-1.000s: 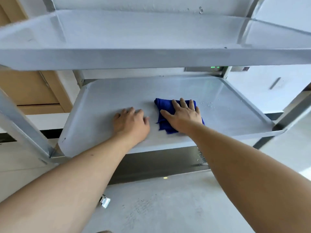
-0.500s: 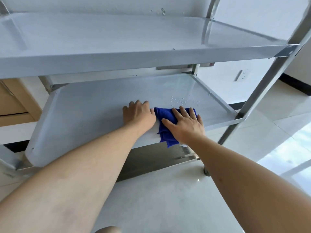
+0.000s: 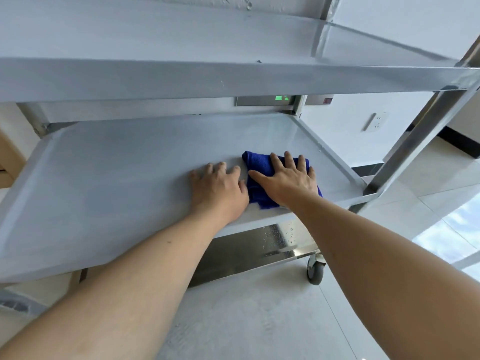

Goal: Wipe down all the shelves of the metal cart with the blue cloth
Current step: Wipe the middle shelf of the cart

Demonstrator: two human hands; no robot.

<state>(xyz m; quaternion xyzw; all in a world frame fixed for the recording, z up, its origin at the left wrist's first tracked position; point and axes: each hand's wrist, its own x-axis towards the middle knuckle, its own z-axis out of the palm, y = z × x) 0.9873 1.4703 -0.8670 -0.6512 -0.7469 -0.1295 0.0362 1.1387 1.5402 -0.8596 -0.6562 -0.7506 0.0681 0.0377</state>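
Both hands are lying on the middle shelf (image 3: 117, 178) of the cart. The right hand (image 3: 288, 181) is pressing flat on the blue cloth (image 3: 259, 165), fingers spread. The left hand (image 3: 219, 189) is resting beside it, fingers seemingly slightly curled, thumb touching the cloth.

Pale tiled floor (image 3: 259, 320), white wall (image 3: 350, 118) with socket (image 3: 375, 121), wooden door (image 3: 7, 157) at left

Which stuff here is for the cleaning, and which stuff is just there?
For the cleaning: blue cloth, right hand flat on it, left hand, middle shelf, top shelf.

Just there: wall socket, green light, caster wheel.
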